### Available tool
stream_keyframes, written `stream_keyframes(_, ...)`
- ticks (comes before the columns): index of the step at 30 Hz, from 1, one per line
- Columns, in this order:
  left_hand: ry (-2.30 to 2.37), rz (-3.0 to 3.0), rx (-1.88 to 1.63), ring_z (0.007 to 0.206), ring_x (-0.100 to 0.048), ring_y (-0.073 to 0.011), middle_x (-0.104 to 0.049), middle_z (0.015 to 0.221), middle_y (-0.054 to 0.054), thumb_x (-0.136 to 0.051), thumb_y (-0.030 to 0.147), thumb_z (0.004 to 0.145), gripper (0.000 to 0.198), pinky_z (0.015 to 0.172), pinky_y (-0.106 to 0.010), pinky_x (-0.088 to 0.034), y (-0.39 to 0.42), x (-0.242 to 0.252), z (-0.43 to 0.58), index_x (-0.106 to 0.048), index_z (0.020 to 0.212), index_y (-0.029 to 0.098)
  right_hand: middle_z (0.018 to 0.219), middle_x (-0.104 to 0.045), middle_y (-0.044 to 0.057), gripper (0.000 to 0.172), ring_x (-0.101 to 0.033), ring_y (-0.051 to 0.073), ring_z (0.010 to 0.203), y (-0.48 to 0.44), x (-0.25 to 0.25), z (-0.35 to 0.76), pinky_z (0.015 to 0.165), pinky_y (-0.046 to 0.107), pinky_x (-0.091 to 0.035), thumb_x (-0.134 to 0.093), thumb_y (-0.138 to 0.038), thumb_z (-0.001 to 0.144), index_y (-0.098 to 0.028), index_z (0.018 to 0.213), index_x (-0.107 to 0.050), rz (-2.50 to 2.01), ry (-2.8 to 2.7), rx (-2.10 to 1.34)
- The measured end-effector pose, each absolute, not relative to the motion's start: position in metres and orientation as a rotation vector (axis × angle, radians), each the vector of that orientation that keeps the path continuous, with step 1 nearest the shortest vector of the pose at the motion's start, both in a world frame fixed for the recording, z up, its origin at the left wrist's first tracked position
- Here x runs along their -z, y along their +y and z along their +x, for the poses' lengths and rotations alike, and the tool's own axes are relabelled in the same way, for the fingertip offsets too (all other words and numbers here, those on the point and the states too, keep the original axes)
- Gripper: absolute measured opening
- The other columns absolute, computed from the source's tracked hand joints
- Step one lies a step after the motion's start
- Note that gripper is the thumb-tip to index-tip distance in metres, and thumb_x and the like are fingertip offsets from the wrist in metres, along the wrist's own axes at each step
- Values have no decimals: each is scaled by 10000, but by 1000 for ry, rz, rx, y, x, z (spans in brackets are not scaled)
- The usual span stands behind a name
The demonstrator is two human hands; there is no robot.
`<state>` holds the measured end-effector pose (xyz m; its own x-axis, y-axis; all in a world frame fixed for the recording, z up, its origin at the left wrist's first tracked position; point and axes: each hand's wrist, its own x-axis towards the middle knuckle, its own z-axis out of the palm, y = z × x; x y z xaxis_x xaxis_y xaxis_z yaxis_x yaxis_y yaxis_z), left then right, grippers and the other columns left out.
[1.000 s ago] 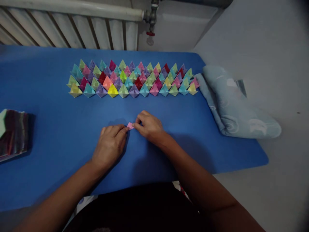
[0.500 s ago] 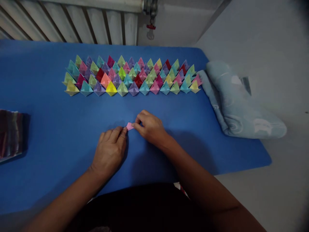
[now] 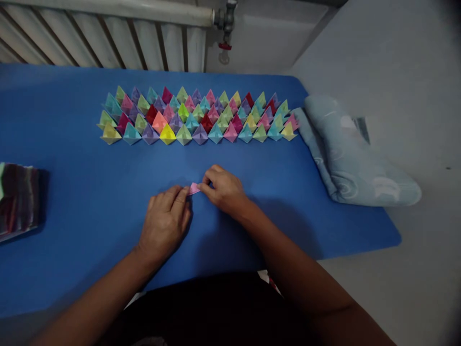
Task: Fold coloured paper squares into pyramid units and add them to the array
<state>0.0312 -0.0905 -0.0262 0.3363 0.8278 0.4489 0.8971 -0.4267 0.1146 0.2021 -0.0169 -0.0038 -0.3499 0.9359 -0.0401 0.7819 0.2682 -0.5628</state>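
Observation:
A small piece of folded pink paper (image 3: 194, 188) lies low over the blue table between my two hands. My left hand (image 3: 166, 217) pinches its left end, fingers pressed together. At the other end, the thumb and fingertips of my right hand (image 3: 222, 186) close on its right edge. Only the middle of the paper shows; its ends are covered by fingertips. Beyond the hands stand several rows of folded paper boats (image 3: 200, 135) in yellow, green, blue, purple, pink and red, packed close together.
The blue tabletop (image 3: 90, 192) spreads under everything. At the left edge sits a stack of coloured paper (image 3: 21, 202), partly cut off. A folded light-blue blanket (image 3: 355, 154) rests over the right side. Behind the table are a white radiator (image 3: 144, 38) and its red-handled valve (image 3: 225, 46).
The left hand's fingers have shifted slightly on the pink paper, the index finger now straighter. The right hand keeps its pinch. The whole view has moved a little.

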Motion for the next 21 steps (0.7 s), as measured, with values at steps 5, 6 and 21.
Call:
stream_keyframes(5, -1542, -2467, 620, 899, -613, -275, -700, 1116, -154, -510, 226, 968, 328, 752, -402, -439, -85, 26, 38, -635, 1234, 81, 881, -593, 17, 163, -524, 147, 781, -18, 6, 202, 674, 279, -341, -622, -302, 899, -185, 785, -636, -1560, -2228, -711)
stream_keyframes(6, -1524, -2471, 611, 885, -611, -273, -706, 1102, -150, -508, 218, 968, 324, 744, -401, -437, -85, 25, 39, -639, 1228, 76, 876, -591, 17, 161, -525, 148, 785, -18, 7, 202, 680, 280, -344, -626, -297, 897, -184, 781, -633, -1552, -2219, -716)
stream_keyframes(21, -1464, -2499, 571, 878, -607, -262, -721, 1085, -144, -453, 206, 986, 323, 714, -402, -436, -82, 27, 36, -640, 1220, 87, 831, -533, -8, 83, -485, 120, 728, -16, 6, 206, 670, 254, -358, -635, -144, 828, -181, 766, -594, -1460, -2142, -876)
